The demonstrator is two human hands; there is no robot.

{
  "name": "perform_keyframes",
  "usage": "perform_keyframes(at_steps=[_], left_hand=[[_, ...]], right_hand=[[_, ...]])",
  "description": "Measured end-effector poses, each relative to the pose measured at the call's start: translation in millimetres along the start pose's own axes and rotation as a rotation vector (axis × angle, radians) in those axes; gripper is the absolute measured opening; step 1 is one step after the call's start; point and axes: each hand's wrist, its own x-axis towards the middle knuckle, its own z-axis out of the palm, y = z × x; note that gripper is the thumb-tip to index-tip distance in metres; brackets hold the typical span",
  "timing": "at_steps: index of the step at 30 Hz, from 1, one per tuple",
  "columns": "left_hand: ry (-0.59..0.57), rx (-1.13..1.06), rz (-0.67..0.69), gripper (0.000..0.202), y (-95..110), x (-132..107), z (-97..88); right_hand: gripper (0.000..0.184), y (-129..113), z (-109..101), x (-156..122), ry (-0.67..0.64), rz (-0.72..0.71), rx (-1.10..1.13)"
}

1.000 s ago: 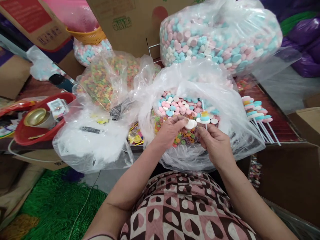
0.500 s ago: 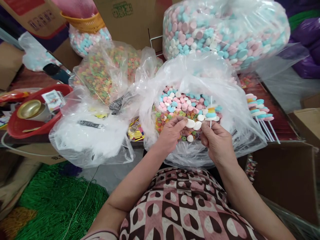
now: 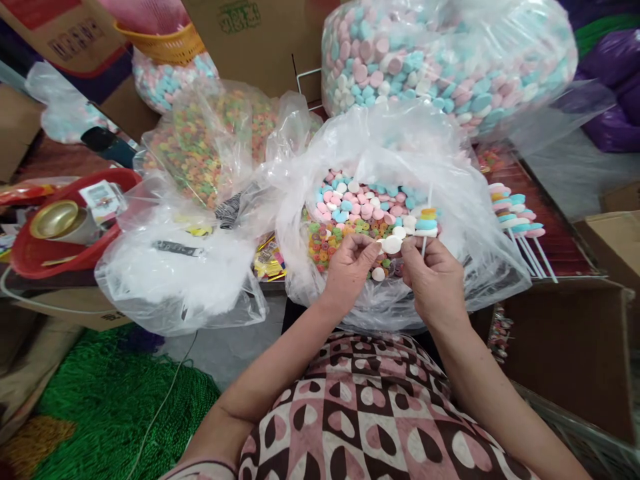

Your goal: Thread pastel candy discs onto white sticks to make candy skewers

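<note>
My left hand (image 3: 353,270) pinches a white marshmallow (image 3: 391,245) between thumb and fingertips, over the open bag. Close beside it, my right hand (image 3: 435,273) is closed round a white stick threaded with candy (image 3: 427,223), upright, with white, blue and orange-yellow pieces. The right fingertips also come up to the white marshmallow; whether they grip it I cannot tell. Beneath both hands, an open clear plastic bag (image 3: 293,257) holds pink, blue and white marshmallows (image 3: 367,208) and colourful ring gummies (image 3: 320,243).
Finished-looking candy sticks (image 3: 517,213) lie at the table's right edge. A big bag of marshmallows (image 3: 445,67) stands behind. Left are a bag of gummies (image 3: 205,143), a white-filled plastic bag (image 3: 175,280) and a red basket (image 3: 30,257). A cardboard box (image 3: 560,353) sits lower right.
Two white marshmallows showed side by side between my fingertips; now one shows there. My left hand has shifted slightly right, closer to my right hand. The candy stick stays in my right hand.
</note>
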Motion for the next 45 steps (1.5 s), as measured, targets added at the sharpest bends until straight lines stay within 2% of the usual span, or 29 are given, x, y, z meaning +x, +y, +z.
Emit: perform_keyframes(at_steps=[4,7,10,12,14,19,21,27,32,36,40,42,45], left_hand=[[0.036,-0.022,0.011,0.035,0,-1,1.3],[0.058,-0.012,0.019,0.035,-1,-1,1.8],[0.033,0.018,0.003,0.034,-3,0,2.9],[0.022,0.027,0.011,0.033,-5,0,2.9],[0.014,0.023,0.022,0.033,-6,1,1.7],[-0.023,-0.058,-0.031,0.034,-8,1,-2.3],[-0.046,-0.059,-0.037,0.033,-7,0,-2.9],[-0.121,-0.035,-0.060,0.041,-3,-3,-2.1],[-0.047,-0.102,-0.167,0.041,-1,2,-4.7],[0.010,-0.105,-0.165,0.036,5,7,-9.7],[0.056,-0.086,-0.132,0.038,8,12,-14.8],[0.042,-0.109,-0.130,0.040,8,14,-16.1],[0.033,-0.139,-0.139,0.041,5,16,-16.1]], right_hand=[[0.017,-4,0,-1,0.082,-0.072,-0.150],[0.012,-10,-1,-3,0.153,-0.193,-0.355],[0.017,-13,1,-5,0.119,-0.336,-0.514],[0.018,-13,3,-7,0.071,-0.377,-0.525],[0.017,-12,4,-8,0.034,-0.333,-0.448],[0.018,-6,4,-2,-0.066,-0.007,0.048],[0.021,-5,6,0,-0.091,0.085,0.182],[0.020,-9,8,-2,-0.086,0.164,0.305],[0.024,-19,3,-1,-0.201,0.254,0.448],[0.027,-23,-14,-8,-0.249,0.241,0.355],[0.037,-23,-36,-29,-0.447,0.260,0.099],[0.040,-22,-41,-39,-0.538,0.274,-0.009],[0.044,-21,-40,-46,-0.583,0.280,-0.107]])
